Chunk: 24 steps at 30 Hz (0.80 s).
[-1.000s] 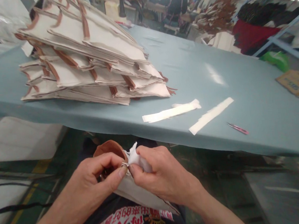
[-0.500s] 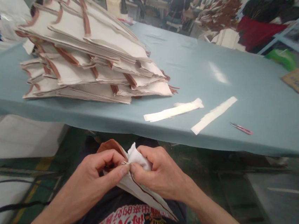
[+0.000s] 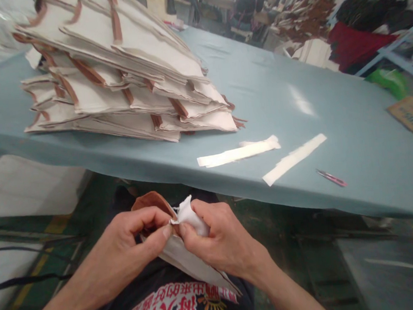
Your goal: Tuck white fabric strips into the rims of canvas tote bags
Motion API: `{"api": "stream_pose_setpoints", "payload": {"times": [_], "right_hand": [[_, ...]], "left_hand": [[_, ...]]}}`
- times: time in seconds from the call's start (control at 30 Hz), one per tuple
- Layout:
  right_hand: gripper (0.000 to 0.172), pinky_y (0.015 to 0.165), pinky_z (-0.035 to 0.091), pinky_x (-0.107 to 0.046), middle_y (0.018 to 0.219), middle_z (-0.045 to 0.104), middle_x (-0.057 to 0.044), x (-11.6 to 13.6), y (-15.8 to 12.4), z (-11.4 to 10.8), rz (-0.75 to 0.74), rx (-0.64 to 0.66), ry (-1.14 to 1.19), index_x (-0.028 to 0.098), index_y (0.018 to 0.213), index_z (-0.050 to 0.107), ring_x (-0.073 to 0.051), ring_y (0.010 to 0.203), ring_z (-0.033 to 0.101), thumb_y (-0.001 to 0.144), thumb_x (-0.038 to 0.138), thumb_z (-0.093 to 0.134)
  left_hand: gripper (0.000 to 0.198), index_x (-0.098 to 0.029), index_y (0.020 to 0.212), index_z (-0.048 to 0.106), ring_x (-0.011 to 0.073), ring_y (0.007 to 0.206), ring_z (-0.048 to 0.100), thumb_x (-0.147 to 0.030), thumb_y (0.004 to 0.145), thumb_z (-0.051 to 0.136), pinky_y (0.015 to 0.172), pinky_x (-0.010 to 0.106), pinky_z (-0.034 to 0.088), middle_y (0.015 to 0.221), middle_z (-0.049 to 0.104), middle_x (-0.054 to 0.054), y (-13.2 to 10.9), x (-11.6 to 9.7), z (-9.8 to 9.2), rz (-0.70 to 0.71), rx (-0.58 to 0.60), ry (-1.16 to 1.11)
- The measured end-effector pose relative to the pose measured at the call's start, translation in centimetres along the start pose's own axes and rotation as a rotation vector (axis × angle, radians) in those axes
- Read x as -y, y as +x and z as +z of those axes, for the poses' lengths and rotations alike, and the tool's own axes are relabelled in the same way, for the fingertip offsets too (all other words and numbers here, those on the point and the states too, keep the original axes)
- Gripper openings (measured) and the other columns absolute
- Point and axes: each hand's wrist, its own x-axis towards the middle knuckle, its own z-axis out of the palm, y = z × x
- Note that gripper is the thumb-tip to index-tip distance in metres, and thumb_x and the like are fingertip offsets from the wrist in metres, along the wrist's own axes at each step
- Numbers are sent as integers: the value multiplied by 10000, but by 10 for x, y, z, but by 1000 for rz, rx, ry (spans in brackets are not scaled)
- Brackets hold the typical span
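Note:
Both hands meet over my lap, below the table's front edge. My left hand [image 3: 127, 245] pinches the edge of a cream cloth bag [image 3: 191, 266] with a brown strap [image 3: 151, 201] curling up behind the fingers. My right hand [image 3: 220, 239] pinches the same spot from the other side, with a bunched white bit of the cloth [image 3: 188, 214] sticking up between thumb and fingers. The bag hangs down across my dark printed shirt.
A blue-grey table [image 3: 334, 113] runs across in front. On it lie a tall stack of cream bags with brown straps [image 3: 118, 71], two white strips [image 3: 239, 153] [image 3: 293, 159] and a small pink tool [image 3: 331, 177]. A cardboard piece [image 3: 412, 114] sits far right. Cluttered workshop behind.
The hands keep pinching the bag's edge with small finger shifts. The view has drifted slightly, so the stack sits a bit further left.

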Motion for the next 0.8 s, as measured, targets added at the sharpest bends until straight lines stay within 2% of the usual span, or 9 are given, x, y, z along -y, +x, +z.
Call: {"api": "stream_pose_setpoints", "payload": {"times": [0.1,0.2,0.37,0.47,0.67,0.8], "right_hand": [[238,608,299,-295,694,567,38,0,-1,-5,-93,-17,-122,258,772,467,-126,614,464,948,286,626],[188,655,349,-304,764,677,2,0,-1,-8,-190,-16,-226,250,807,533,-147,676,559,977,232,611],[158,657,354,-305,765,706,-6,3,-2,-8,-238,-21,-292,245,812,569,-148,675,593,960,193,592],[124,646,346,-305,736,678,7,5,-2,-3,-153,-20,-241,241,797,573,-141,647,561,909,222,624],[169,563,356,-258,677,594,52,2,1,10,219,38,163,232,789,603,-123,608,494,893,345,675],[205,566,357,-254,689,610,52,3,0,11,232,65,236,221,794,633,-121,624,500,912,372,706]], "left_hand": [[320,-245,740,833,165,641,659,-395,961,656,588,212,489,677,765,-17,-2,0,1,12,4,42],[330,-250,738,804,165,622,640,-406,973,631,587,233,467,655,742,-27,-6,0,6,44,-44,89],[315,-247,707,736,154,585,616,-379,953,592,583,267,422,636,715,-33,-11,-2,16,120,-131,195],[318,-242,687,711,146,572,592,-359,958,592,563,263,396,616,673,-40,-11,0,18,154,-143,181],[308,-234,748,786,168,658,606,-409,938,617,588,242,445,719,695,-19,-8,19,12,-3,-27,-67],[357,-228,776,801,183,716,631,-493,967,657,620,240,474,779,711,-1,-8,26,5,-45,39,-101]]}}
